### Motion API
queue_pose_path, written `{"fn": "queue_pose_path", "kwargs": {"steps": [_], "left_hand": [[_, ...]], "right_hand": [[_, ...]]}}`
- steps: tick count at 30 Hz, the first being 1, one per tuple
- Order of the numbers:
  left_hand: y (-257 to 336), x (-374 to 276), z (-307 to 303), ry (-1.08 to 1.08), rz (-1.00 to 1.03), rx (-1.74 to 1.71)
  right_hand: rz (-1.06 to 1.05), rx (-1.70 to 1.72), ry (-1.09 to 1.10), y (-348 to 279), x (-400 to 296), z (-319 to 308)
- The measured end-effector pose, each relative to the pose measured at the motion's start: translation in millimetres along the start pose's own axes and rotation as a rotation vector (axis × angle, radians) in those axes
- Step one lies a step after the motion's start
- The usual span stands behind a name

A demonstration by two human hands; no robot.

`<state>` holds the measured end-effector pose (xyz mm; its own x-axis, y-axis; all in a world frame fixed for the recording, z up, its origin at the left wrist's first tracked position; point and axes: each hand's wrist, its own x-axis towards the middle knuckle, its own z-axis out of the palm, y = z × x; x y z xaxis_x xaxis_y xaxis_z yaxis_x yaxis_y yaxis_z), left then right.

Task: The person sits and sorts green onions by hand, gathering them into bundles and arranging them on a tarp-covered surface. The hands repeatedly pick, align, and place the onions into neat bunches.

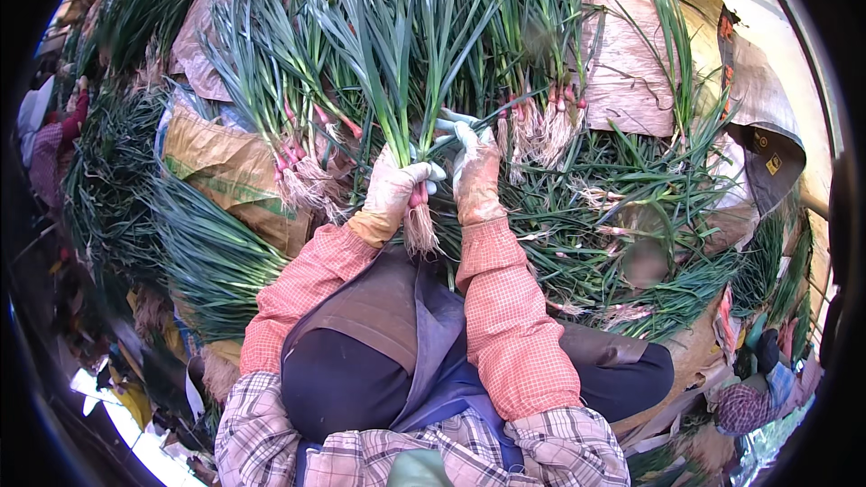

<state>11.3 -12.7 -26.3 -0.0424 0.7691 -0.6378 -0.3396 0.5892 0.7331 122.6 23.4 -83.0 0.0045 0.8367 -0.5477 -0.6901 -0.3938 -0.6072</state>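
My left hand [396, 186], in a soiled pale glove, grips a small bunch of spring onions [404, 108] just above its red bulbs [418, 197]. The leaves fan upward and the white roots [421, 230] hang towards my lap. Close beside it, my gloved right hand [477, 166] has its fingers curled around a green leaf [488, 123] that sticks out to the upper right. Left of my hands lies a cluster of red-bulbed spring onions [298, 169] with roots towards me. Another rooted cluster [544, 122] lies to the right, beyond my right hand.
Loose leaves and stalks [575, 230] cover the ground at right. A pile of spring onions [210, 250] lies at left by a woven plastic sack [223, 169]. A flattened sack [629, 61] lies at upper right. People sit at far left [51, 142] and lower right [747, 406].
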Motion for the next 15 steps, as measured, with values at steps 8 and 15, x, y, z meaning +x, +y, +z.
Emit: {"fn": "queue_pose_path", "kwargs": {"steps": [8,15], "left_hand": [[-3,-7,-11,-0.167,-0.021,-0.255],[-4,-5,-19,-0.383,-0.168,-0.400]], "right_hand": [[0.009,0.621,-0.148,-25,16,1],[0.363,-0.247,-0.209,-7,6,-2]]}}
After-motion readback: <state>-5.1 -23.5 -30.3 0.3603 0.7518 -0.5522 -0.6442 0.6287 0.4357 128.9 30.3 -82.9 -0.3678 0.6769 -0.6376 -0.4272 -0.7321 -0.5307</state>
